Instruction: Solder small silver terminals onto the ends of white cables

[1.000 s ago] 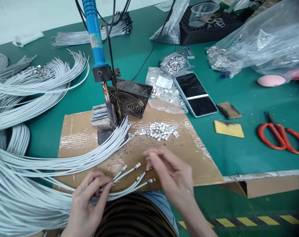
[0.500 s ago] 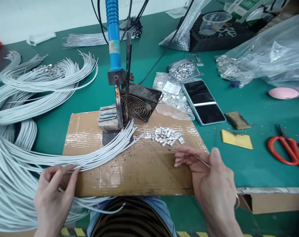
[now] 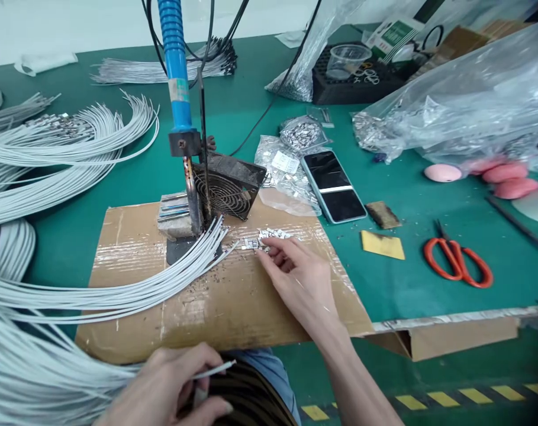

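On the green table point(image 3: 393, 296), the cardboard sheet point(image 3: 233, 316) lies at the near edge, a bundle of white wires point(image 3: 139, 296) crossing its left part. Your left hand point(image 3: 175, 384) has dropped from beside that bundle to just over your lap; your right hand point(image 3: 302, 281) has swung in from the right. Your left fingers curl with one white wire point(image 3: 215, 370) held among them, its end sticking out rightward, thumb and index apart. Your right thumb and index nearly meet at the pile of small pale pieces point(image 3: 272, 233), partly hiding it; whether they pinch one, I cannot tell. The work, I judge, now turns to picking a piece while that wire waits.
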